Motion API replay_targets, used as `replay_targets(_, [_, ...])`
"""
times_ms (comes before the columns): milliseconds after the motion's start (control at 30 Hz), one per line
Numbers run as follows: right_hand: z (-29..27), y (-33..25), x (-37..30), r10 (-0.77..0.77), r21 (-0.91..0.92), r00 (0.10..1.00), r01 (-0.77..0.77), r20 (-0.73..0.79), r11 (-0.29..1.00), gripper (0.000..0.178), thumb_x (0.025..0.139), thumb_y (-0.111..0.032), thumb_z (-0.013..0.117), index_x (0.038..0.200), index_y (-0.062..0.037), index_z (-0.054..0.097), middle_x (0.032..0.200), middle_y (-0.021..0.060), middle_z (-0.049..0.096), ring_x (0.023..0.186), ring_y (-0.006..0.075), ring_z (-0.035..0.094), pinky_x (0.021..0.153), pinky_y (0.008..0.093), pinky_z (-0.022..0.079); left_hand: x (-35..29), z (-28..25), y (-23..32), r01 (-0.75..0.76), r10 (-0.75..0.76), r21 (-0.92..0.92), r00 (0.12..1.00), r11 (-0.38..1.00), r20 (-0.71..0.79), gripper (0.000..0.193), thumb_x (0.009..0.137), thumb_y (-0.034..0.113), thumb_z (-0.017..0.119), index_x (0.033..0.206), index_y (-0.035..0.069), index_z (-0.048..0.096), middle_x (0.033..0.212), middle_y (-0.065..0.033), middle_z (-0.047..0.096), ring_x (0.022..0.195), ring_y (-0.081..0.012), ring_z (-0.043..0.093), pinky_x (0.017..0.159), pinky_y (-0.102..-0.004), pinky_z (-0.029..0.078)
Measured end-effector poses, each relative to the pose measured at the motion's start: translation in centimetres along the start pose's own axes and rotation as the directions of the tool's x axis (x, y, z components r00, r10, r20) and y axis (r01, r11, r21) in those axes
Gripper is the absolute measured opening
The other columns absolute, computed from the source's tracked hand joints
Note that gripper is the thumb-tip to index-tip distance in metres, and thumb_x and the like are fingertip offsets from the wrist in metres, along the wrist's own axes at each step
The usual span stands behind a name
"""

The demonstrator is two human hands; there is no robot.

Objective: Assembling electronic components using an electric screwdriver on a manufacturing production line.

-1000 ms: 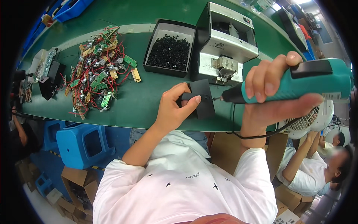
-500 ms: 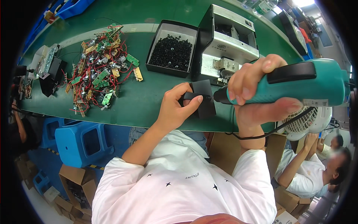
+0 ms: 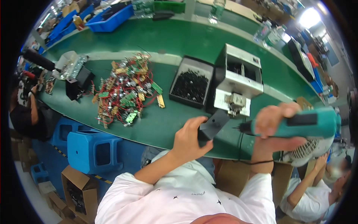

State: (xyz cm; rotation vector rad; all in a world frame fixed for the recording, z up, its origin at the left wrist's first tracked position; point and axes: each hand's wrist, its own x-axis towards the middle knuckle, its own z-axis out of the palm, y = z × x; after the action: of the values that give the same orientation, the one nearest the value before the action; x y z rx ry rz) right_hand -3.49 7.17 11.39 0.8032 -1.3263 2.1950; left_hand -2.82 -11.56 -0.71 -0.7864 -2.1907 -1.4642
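My left hand [image 3: 191, 139] grips a black plastic housing [image 3: 217, 123] between thumb and fingers, above the front part of the green table. One flat face with a small hole is turned up, and the fingers cover part of the piece. My right hand [image 3: 274, 121] is closed around a teal electric screwdriver [image 3: 322, 121], which lies nearly level and points left. Its bit is a short way right of the housing, apart from it. Some motion blur smears the right hand. Beyond the housing stands a metal screw feeder [image 3: 244, 86].
A black tray [image 3: 179, 99] of small dark screws sits left of the feeder. Farther left lies a heap of wired circuit boards [image 3: 128, 93]. A white fan [image 3: 305, 151] is at the right, near another person [image 3: 311, 190]. Blue stools [image 3: 89, 153] stand below the table edge.
The screwdriver has drawn away from the housing, to the right. My left hand has tilted the housing, showing its holed face. The whole view has shifted, with more of the table's far side visible.
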Motion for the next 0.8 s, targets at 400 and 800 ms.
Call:
replay_targets(400, [-13.9,1.2,-1.2,-0.465,-0.812,0.788,-0.075,-0.403,0.579,0.034,0.093,-0.019,0.049,0.122,-0.0018,0.044,0.082,0.0046,0.055,0.068,0.0124,0.05,0.067,0.0239,0.044,28.1,-4.0,-15.2,0.288,-0.31,0.309,0.95,0.906,0.024,0.029,0.09,0.023,0.047,0.111,0.002,0.048,0.098,-0.0172,0.064,0.083,-0.0371,0.06,0.08,-0.0435,0.046])
replay_targets(800, [-15.2,1.3,-3.7,-0.473,-0.593,0.844,0.251,-0.254,0.766,0.057,0.086,-0.031,0.057,0.13,-0.0041,0.032,0.089,0.0095,0.056,0.078,0.0194,0.056,0.073,0.0333,0.047,33.7,2.3,-10.8,-0.041,0.066,0.532,0.997,0.846,-0.028,0.038,0.084,0.016,0.059,0.115,-0.001,0.047,0.108,-0.0191,0.056,0.093,-0.0279,0.062,0.078,-0.0377,0.05])
